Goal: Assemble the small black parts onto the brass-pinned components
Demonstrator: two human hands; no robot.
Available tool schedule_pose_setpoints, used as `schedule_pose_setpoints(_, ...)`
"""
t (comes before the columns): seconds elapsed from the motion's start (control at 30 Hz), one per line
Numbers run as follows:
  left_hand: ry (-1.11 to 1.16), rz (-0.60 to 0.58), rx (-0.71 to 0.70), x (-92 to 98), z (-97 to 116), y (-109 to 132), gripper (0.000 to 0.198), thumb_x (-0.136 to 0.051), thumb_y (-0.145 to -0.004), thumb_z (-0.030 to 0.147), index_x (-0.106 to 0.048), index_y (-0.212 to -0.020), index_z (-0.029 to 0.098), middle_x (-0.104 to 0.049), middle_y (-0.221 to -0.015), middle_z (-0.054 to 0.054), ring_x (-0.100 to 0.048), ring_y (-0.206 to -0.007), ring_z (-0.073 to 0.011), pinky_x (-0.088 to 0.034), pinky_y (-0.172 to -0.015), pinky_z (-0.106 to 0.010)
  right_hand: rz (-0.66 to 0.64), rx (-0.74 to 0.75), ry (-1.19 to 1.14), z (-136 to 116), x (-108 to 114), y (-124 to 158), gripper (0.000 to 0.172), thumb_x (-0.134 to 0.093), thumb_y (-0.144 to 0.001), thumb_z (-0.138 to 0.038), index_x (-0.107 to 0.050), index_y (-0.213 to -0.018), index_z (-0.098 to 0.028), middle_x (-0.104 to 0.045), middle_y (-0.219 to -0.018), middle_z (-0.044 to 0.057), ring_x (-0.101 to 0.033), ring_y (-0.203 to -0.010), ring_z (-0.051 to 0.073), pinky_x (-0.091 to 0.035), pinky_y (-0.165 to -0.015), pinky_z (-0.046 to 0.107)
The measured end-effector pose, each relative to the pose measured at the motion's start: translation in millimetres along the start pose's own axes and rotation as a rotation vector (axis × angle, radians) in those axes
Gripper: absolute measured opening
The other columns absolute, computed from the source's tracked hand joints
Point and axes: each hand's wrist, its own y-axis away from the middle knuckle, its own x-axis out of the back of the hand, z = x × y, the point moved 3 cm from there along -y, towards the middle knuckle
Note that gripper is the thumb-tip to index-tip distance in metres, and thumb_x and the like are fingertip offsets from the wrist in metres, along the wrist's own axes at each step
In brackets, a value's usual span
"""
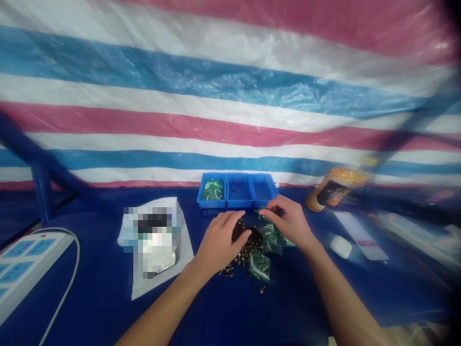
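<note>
My left hand curves over the left side of a pile of small brass-coloured screws, its thumb and fingers apart. Whether its fingertips touch the screws I cannot tell. Across the pile, my right hand has its thumb and fingers closed on the edge of a small green plastic bag, which they partly hide. Below that hand lie more green bags with pale pieces inside. One further green bag lies at the near side of the pile, and a loose screw sits closer to me.
Behind the pile stand three joined blue bins; the left holds green bags, the middle a few small pieces. A bottle, a white case and a flat white item are right. A power strip lies left.
</note>
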Motion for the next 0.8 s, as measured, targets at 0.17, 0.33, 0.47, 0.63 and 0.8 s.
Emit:
schedule_pose_setpoints(0.17,0.237,0.076,0.112,1.0,-2,0,0.036,-0.062,-0.089,0.040,-0.061,-0.120,0.023,-0.070,-0.107,-0.006,-0.064,-0.093,-0.0221,-0.050,-0.083,-0.034,0.028,-0.210,-0.440,-10,-26,7,0.028,-0.072,-0.080,-0.046,-0.058,-0.076,-0.021,-0.058,-0.068,-0.001,-0.050,-0.060,0.014,-0.041,-0.058,0.027)
schedule_pose_setpoints(0.33,0.539,0.164,0.270,0.5,-12,-1,0.015,-0.064,-0.087,0.034,-0.067,-0.088,0.019,-0.065,-0.073,0.001,-0.056,-0.063,-0.0133,-0.045,-0.061,-0.025,0.036,-0.292,-0.702,-13,-45,10,0.027,-0.076,-0.077,-0.042,-0.059,-0.077,-0.021,-0.061,-0.070,-0.002,-0.056,-0.062,0.014,-0.047,-0.063,0.028)
schedule_pose_setpoints(0.47,0.680,0.138,0.314,-1.1,-17,-1,0.017,-0.064,-0.087,0.035,-0.067,-0.092,0.019,-0.069,-0.083,-0.002,-0.060,-0.071,-0.0155,-0.047,-0.065,-0.027,-0.135,-0.289,-0.780,-18,-54,11,0.023,-0.074,-0.079,-0.042,-0.067,-0.080,-0.020,-0.064,-0.072,0.000,-0.060,-0.065,0.015,-0.052,-0.067,0.031)
schedule_pose_setpoints(0.63,0.693,0.126,0.336,-1.4,-17,-1,0.018,-0.063,-0.088,0.036,-0.068,-0.092,0.019,-0.068,-0.080,-0.001,-0.059,-0.069,-0.0147,-0.046,-0.064,-0.026,-0.112,-0.312,-0.741,-14,-56,12,0.022,-0.076,-0.078,-0.041,-0.070,-0.077,-0.020,-0.065,-0.072,0.000,-0.058,-0.064,0.014,-0.052,-0.064,0.030)
schedule_pose_setpoints(0.8,0.672,0.142,0.350,-4.1,-17,-2,0.018,-0.062,-0.088,0.035,-0.067,-0.090,0.019,-0.067,-0.079,-0.001,-0.059,-0.069,-0.0146,-0.046,-0.064,-0.026,-0.090,-0.325,-0.712,-12,-58,13,0.022,-0.075,-0.079,-0.041,-0.069,-0.077,-0.020,-0.063,-0.071,0.000,-0.057,-0.063,0.014,-0.050,-0.062,0.028)
